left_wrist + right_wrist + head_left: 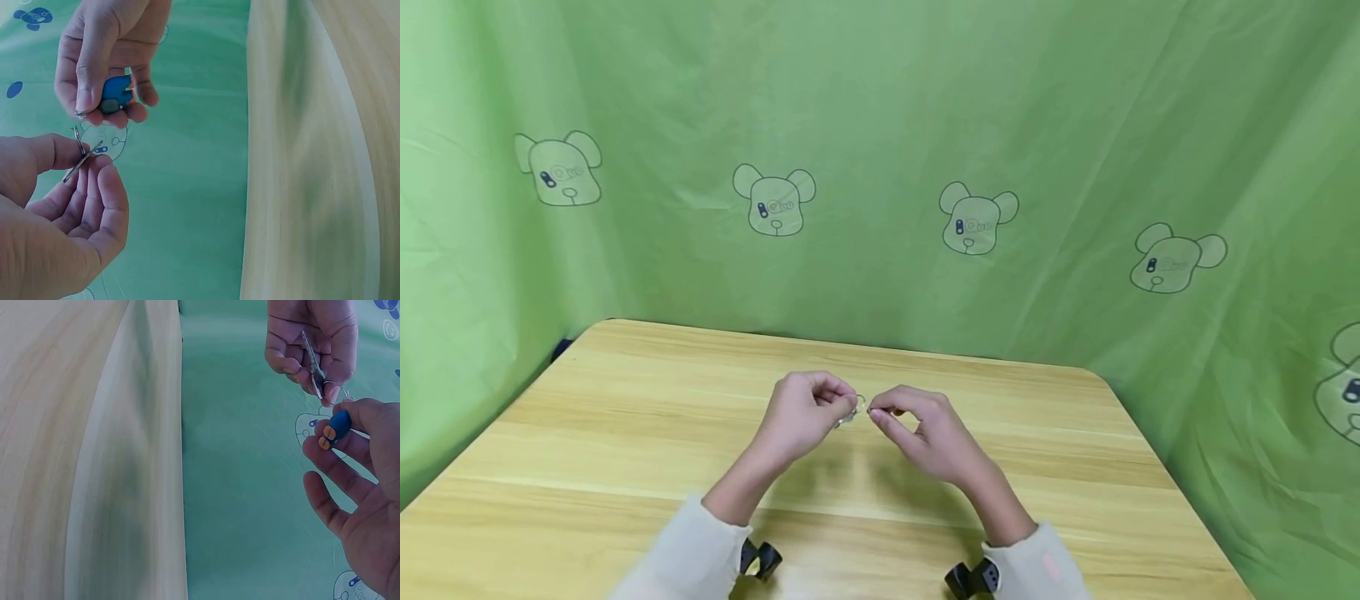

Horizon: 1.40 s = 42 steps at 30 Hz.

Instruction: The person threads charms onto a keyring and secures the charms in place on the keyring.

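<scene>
Over the table, both hands are raised close together at chest-side middle in the head view. My left hand [797, 417] pinches a metal key ring [77, 139] between thumb and forefinger. A silver key [314, 365] hangs on it across the curled fingers. Facing it, my right hand [936, 433] grips a small blue figure charm [116, 92] with thumb and fingers. Orange round ends of the charm [330, 432] show in the right wrist view. A short bit of metal chain [347, 395] sticks out of the right thumb's grip toward the ring.
The light wood table [625, 450] spreads below the hands. Green curtains [880, 100] with printed bear heads hang behind and at both sides. Black wrist cameras [766, 560] are strapped at the sleeve cuffs.
</scene>
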Each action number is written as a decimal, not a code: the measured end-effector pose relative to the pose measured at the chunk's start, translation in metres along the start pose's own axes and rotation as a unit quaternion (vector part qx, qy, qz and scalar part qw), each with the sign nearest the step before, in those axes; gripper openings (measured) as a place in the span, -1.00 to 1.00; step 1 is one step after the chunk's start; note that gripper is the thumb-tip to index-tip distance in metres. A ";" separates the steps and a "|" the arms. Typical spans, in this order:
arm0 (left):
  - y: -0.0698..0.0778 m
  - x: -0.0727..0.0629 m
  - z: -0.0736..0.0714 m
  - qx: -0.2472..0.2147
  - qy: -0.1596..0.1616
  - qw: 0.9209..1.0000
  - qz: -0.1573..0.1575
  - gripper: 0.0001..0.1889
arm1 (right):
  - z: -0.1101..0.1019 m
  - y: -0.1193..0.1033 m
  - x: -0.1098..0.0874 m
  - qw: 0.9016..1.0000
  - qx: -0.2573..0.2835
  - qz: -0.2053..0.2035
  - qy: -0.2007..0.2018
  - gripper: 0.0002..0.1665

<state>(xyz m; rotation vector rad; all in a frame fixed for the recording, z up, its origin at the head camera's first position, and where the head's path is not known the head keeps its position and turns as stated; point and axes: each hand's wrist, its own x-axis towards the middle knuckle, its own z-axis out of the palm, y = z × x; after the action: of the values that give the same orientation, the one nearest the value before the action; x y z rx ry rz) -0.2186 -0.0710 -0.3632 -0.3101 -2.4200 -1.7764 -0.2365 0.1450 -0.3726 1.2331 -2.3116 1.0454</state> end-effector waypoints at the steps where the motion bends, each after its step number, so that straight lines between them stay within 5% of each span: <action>1: 0.000 0.000 0.000 -0.001 0.002 1.000 -0.001 -0.94 | 0.000 0.000 0.000 1.000 -0.001 -0.002 0.003 -0.87; 28: 0.007 -0.006 0.004 0.044 0.036 0.998 0.014 -0.92 | 0.000 -0.003 0.004 1.000 -0.008 -0.009 0.009 -0.89; 42: 0.008 -0.009 0.011 0.072 0.052 0.994 0.055 -0.92 | 0.001 0.000 0.001 1.000 -0.015 -0.009 0.016 -0.88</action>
<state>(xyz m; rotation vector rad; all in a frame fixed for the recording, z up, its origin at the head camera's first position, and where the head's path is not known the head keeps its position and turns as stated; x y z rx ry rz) -0.2082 -0.0587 -0.3614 -0.3210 -2.3925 -1.5238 -0.2366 0.1434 -0.3727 1.2148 -2.2793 1.0131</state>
